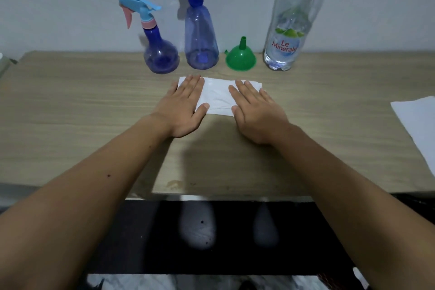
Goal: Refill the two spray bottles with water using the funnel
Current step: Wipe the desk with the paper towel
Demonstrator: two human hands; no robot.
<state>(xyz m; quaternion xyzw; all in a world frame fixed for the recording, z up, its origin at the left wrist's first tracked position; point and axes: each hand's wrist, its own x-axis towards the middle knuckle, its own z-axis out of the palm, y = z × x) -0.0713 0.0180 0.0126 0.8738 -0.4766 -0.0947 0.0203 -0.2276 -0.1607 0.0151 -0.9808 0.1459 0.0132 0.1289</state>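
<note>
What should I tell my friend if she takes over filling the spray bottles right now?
Left hand and right hand: both flat and open on the folded white cloth, holding nothing.
Along the wall: round spray bottle, tall spray bottle, green funnel upside down, water bottle.
Done: nothing; both spray heads are on.
Left: unscrew heads, set funnel, pour, close.

A single head-worn camera looks forward and steeply down over both outstretched forearms, close above the wooden table (94, 106). The left hand (182, 107) and right hand (255, 113) sit near frame centre; beyond their fingertips stands the wall (70, 7), below the wrists the table's near edge.
</note>
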